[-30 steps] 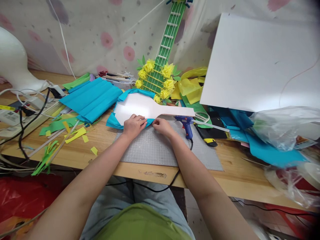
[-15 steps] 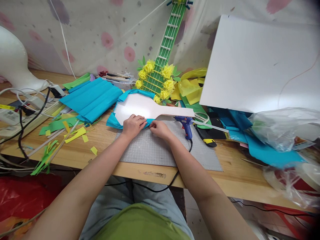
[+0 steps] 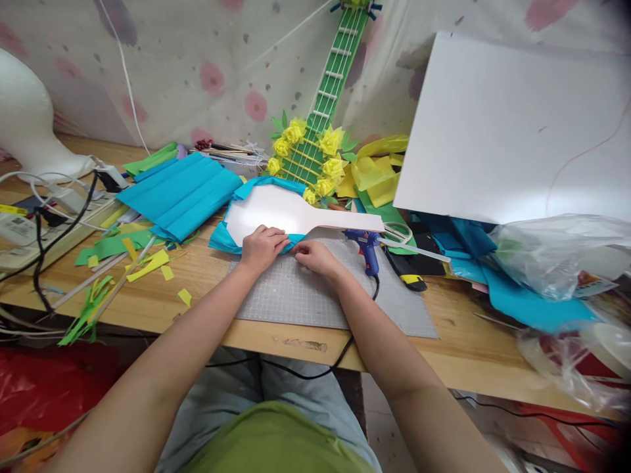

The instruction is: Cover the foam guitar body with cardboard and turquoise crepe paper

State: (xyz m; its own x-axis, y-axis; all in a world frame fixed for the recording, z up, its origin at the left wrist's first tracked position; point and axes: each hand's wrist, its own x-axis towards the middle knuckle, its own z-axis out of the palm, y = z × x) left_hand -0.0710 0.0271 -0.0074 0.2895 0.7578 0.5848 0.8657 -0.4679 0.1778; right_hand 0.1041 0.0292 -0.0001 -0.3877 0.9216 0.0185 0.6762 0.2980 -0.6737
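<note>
A white guitar-shaped board (image 3: 276, 210) lies on the grey cutting mat (image 3: 290, 299), its narrow neck pointing right. Blue crepe paper (image 3: 224, 240) is folded over the rim of its rounded end. My left hand (image 3: 265, 249) is closed on the near edge of the board, fingers together and pressing the folded paper. Just to its right, my right hand (image 3: 316, 257) has its fingers curled, thumb and forefinger pinching at the paper's near edge; the fingertips are partly hidden. A blue glue gun (image 3: 367, 248) with a glue stick in its back lies beside the board's neck.
Behind the board leans a green toy guitar (image 3: 323, 112) with yellow paper roses. Folded blue paper (image 3: 185, 194) and green and yellow scraps (image 3: 152, 266) lie left, near a power strip (image 3: 59, 230). A yellow-black cutter (image 3: 413, 282), a large white sheet (image 3: 507, 131) and plastic bags (image 3: 557, 253) are right.
My right hand has shifted slightly, its forefinger reaching a little further left along the paper's edge. My left hand and the board have stayed in place.
</note>
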